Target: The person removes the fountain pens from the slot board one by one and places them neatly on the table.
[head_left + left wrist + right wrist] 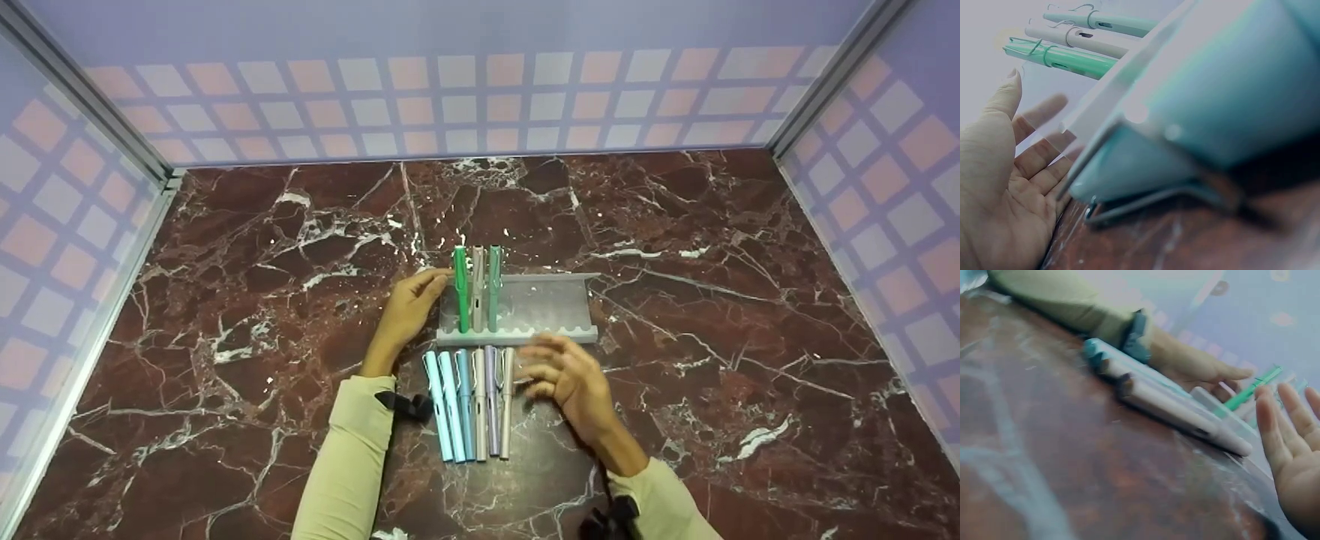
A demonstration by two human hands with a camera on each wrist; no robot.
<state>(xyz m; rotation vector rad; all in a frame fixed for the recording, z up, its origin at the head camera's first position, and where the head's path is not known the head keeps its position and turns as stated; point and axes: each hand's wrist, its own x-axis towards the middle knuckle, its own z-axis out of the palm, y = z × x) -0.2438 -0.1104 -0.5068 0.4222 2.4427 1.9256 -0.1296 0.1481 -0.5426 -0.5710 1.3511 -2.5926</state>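
Observation:
A clear pen rack (551, 304) with a notched front strip holds a bright green pen (460, 291), a greyish-pink pen (478, 296) and a sage green pen (494, 296) side by side at its left end. My left hand (411, 306) is at the rack's left edge, thumb raised and fingers loosely extended, some seen through the clear plastic; firm contact is hard to judge. Just right of the loose pens, my right hand (574, 382) hovers with spread fingers, blurred and holding nothing. Nearest to it lies a champagne pen (507, 405), beside a purple pen (492, 405).
In the same row in front of the rack lie a beige pen (480, 405), a blue pen (465, 397) and light blue pens (439, 405). Dark red marbled tabletop (712, 315) surrounds them. Checkered panels (480, 97) wall the back and sides.

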